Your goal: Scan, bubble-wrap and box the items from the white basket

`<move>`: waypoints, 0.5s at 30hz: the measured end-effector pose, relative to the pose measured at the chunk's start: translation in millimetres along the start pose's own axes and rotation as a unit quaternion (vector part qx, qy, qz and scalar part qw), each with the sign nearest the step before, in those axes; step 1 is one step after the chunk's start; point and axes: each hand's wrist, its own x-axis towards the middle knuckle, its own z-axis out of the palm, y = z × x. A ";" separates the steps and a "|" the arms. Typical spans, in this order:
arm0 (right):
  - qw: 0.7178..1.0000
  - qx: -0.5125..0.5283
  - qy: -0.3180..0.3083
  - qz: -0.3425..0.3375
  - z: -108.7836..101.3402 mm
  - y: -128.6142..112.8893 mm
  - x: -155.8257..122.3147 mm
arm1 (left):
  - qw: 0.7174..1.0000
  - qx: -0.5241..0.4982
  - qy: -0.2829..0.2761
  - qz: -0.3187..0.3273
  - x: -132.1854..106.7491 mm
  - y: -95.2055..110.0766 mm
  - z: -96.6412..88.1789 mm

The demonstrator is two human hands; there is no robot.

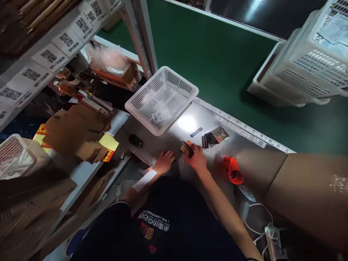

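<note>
Where the right hand (198, 158) is: fingers closed around a dark pointed tool (188, 147), over the bench (255, 163).
Tool axis: diagonal, tip far-left toward the white basket (148, 96).
Left hand (163, 162): fingers bent; cannot tell whether gripping.

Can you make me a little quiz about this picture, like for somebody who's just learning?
1. True or false: a paper slip lies inside the white basket.
2. What colour is the computer mouse? A) black B) yellow C) pink
3. Fill in: the dark pointed tool is in the person's ___ hand.

Key:
1. True
2. A
3. right (the right hand)
</note>
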 end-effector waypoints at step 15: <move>0.982 0.121 0.142 0.006 17.6 42.6 8.1 | 0.992 -0.089 0.090 -0.019 -0.8 1.5 -28.5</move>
